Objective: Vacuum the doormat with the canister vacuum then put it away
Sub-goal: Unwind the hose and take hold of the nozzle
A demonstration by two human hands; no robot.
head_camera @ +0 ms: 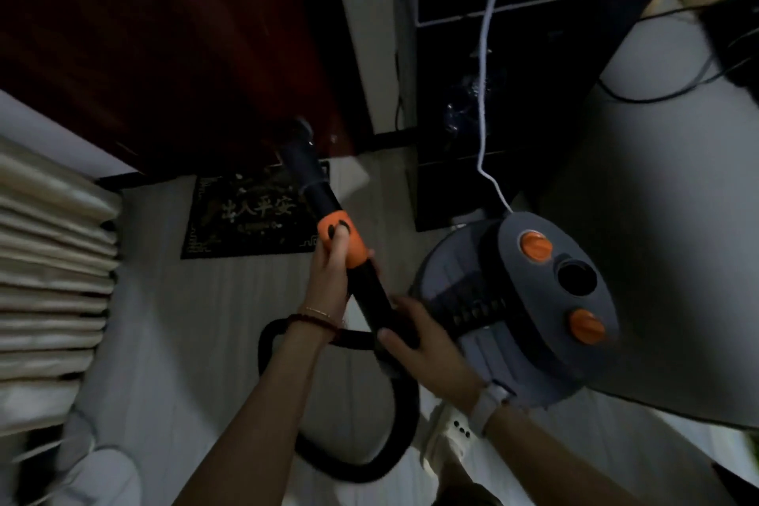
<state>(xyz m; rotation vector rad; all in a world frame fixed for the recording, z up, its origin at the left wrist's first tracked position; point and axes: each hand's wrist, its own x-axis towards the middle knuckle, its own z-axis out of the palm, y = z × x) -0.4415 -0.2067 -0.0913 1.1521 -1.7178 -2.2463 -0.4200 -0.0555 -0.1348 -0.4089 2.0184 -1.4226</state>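
Head view: left hand curls round the smooth orange collar of the black tube; right hand grips the tube below; ribbed hose loops beneath both.

Views: I had one only, the head camera, wide-angle.
Position: it sat above the hands, close to them.
Facing: it looked forward and down; doormat far, canister vacuum near right.
Overlap: none to compare.
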